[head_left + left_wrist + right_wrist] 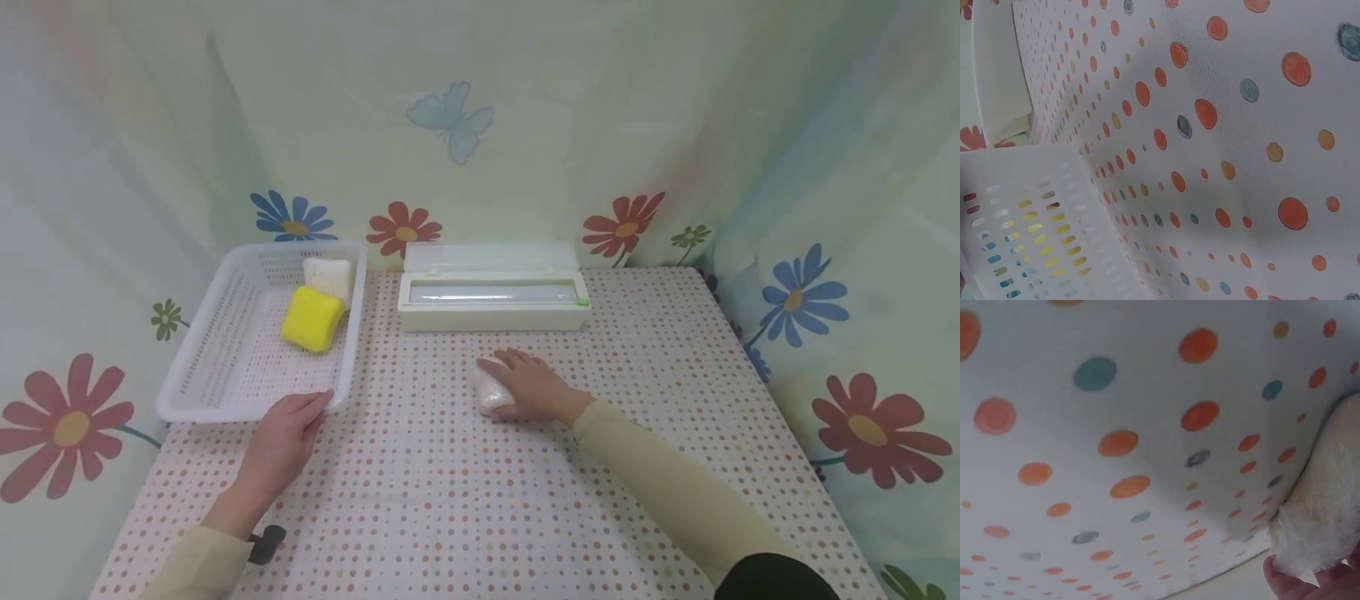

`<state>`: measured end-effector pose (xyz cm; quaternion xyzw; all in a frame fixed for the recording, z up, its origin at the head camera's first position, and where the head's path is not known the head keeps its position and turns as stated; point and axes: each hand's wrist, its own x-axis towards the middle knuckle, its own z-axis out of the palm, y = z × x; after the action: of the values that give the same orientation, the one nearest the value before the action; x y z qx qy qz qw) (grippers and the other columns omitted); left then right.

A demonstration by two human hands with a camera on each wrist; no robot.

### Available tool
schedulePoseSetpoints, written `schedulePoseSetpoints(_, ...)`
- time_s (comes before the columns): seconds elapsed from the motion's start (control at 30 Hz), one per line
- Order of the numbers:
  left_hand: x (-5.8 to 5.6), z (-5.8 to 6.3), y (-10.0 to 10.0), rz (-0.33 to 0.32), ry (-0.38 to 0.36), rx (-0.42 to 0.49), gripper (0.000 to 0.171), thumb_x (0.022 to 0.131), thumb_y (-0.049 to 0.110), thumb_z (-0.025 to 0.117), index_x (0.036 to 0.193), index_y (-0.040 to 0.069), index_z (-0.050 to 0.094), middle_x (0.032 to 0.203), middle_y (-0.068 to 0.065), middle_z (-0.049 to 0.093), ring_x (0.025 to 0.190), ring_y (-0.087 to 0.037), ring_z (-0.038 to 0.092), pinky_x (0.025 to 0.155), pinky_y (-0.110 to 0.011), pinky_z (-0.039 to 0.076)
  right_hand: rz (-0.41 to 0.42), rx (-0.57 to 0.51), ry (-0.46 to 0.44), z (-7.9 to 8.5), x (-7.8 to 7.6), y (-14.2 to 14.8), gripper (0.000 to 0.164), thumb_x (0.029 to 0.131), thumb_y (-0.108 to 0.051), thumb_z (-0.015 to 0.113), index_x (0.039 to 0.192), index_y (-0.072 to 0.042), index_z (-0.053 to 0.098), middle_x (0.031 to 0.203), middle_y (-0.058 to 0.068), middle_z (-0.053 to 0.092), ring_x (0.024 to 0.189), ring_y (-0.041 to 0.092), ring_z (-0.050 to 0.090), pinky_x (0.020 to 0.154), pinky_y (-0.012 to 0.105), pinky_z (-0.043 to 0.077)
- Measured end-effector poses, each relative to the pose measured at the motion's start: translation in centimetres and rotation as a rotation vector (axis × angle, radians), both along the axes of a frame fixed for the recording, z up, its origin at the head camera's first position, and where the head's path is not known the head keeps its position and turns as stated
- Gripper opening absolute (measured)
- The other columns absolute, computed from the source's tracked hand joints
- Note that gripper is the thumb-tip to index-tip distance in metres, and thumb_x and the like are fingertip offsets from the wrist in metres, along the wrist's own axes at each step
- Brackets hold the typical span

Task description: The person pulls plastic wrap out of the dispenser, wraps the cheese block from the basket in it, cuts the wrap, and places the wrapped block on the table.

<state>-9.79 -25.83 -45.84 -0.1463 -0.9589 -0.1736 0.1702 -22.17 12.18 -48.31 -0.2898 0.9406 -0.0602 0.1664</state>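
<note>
My left hand (279, 440) grips the near right corner of a white plastic basket (213, 414), thumb on top of the rim. Inside the basket, a yellow sponge (311, 319) leans against a white sponge (327, 273). In the middle of the table my right hand (534, 387) holds a pale bundle (489, 393) wrapped in crinkled clear film, fingers at its far side and thumb at its near side. The right wrist view shows the bundle (1325, 528) up close, with fingertips (1282, 578) along its edge; what is inside cannot be made out.
Behind the right hand stands a white cling film dispenser (495, 319), its clear lid (491, 256) raised and a green slider at its right end. A dotted cloth (450, 500) covers the table. Flowered curtains (525, 125) hang around the back and sides.
</note>
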Motion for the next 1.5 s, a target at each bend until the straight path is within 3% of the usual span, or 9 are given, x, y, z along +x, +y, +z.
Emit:
schedulePoseSetpoints(0.17, -0.1, -0.1, 0.3, 0.008, -0.040, 0.002, 0.042, 0.086, -0.006, 0.075, 0.127, -0.002, 0.069, 0.116, -0.017, 0.073, 0.108, -0.035, 0.068, 0.093, -0.049, 0.058, -0.025, -0.042, 0.016, 1.0, 0.1, 1.3, 0.099, 0.085, -0.059, 0.075, 0.163, -0.028, 0.023, 0.165, 0.016, 0.031, 0.152, 0.040, 0.031, 0.124, 0.060, 0.027)
schedulePoseSetpoints(0.33, 0.0, 0.1, 0.3, 0.021, -0.033, 0.007, 0.041, 0.085, -0.007, 0.075, 0.125, -0.002, 0.070, 0.115, -0.018, 0.073, 0.107, -0.036, 0.067, 0.092, -0.051, 0.058, -0.025, -0.116, 0.057, 3.3, -0.3, 4.0, 0.098, 0.083, -0.053, 0.080, 0.162, -0.026, 0.029, 0.161, 0.015, 0.037, 0.148, 0.038, 0.038, 0.122, 0.059, 0.032)
schedulePoseSetpoints(0.47, 0.1, 0.2, 0.1, 0.019, -0.009, 0.011, 0.040, 0.085, -0.008, 0.075, 0.124, -0.003, 0.070, 0.114, -0.018, 0.073, 0.106, -0.037, 0.068, 0.091, -0.051, 0.058, -0.045, -0.160, 0.090, 5.5, -0.5, 7.4, 0.100, 0.080, -0.045, 0.086, 0.160, -0.020, 0.032, 0.158, 0.015, 0.041, 0.144, 0.038, 0.042, 0.118, 0.060, 0.038)
schedulePoseSetpoints(0.63, 0.1, 0.2, -0.2, 0.020, 0.015, 0.006, 0.041, 0.084, -0.009, 0.075, 0.123, -0.003, 0.070, 0.113, -0.017, 0.074, 0.104, -0.036, 0.068, 0.090, -0.050, 0.058, -0.137, -0.179, 0.079, 7.5, -0.8, 12.6, 0.106, 0.078, -0.036, 0.090, 0.160, -0.010, 0.028, 0.159, 0.020, 0.037, 0.145, 0.043, 0.038, 0.116, 0.064, 0.038)
schedulePoseSetpoints(0.77, 0.2, 0.2, -0.2, 0.018, 0.016, 0.011, 0.042, 0.083, -0.009, 0.075, 0.124, -0.002, 0.070, 0.114, -0.017, 0.073, 0.105, -0.036, 0.068, 0.089, -0.050, 0.058, -0.209, -0.142, 0.060, 8.2, -0.6, 16.4, 0.107, 0.079, -0.033, 0.088, 0.160, -0.005, 0.024, 0.161, 0.028, 0.030, 0.147, 0.051, 0.029, 0.117, 0.070, 0.030)
schedulePoseSetpoints(0.87, 0.2, 0.2, -0.2, 0.013, 0.020, 0.014, 0.042, 0.083, -0.009, 0.076, 0.124, -0.003, 0.070, 0.113, -0.017, 0.073, 0.104, -0.036, 0.068, 0.089, -0.049, 0.059, -0.222, -0.129, 0.048, 8.0, -0.1, 18.6, 0.104, 0.080, -0.031, 0.087, 0.158, -0.002, 0.025, 0.159, 0.032, 0.029, 0.148, 0.056, 0.024, 0.119, 0.074, 0.021)
schedulePoseSetpoints(1.0, 0.2, 0.2, -0.1, 0.003, 0.023, 0.019, 0.042, 0.083, -0.010, 0.076, 0.123, -0.003, 0.070, 0.112, -0.017, 0.074, 0.103, -0.036, 0.068, 0.088, -0.049, 0.059, -0.212, -0.141, 0.030, 6.4, 0.6, 20.6, 0.097, 0.080, -0.029, 0.086, 0.154, 0.000, 0.031, 0.157, 0.032, 0.035, 0.148, 0.058, 0.020, 0.119, 0.076, 0.014)
schedulePoseSetpoints(1.27, 0.2, 0.3, -0.1, -0.008, 0.025, 0.019, 0.042, 0.083, -0.010, 0.076, 0.124, -0.003, 0.070, 0.113, -0.018, 0.074, 0.104, -0.036, 0.068, 0.088, -0.049, 0.059, -0.235, -0.134, -0.023, 3.1, 1.6, 21.7, 0.095, 0.077, -0.026, 0.088, 0.152, 0.001, 0.037, 0.156, 0.030, 0.039, 0.148, 0.059, 0.017, 0.118, 0.075, 0.016)
schedulePoseSetpoints(1.5, 0.2, 0.2, 0.0, 0.004, 0.009, 0.007, 0.042, 0.084, -0.009, 0.075, 0.125, -0.004, 0.069, 0.114, -0.019, 0.073, 0.105, -0.036, 0.067, 0.089, -0.050, 0.059, -0.286, -0.088, -0.056, 1.4, 1.6, 21.8, 0.100, 0.073, -0.027, 0.090, 0.155, -0.005, 0.037, 0.159, 0.027, 0.037, 0.149, 0.057, 0.018, 0.118, 0.074, 0.018)
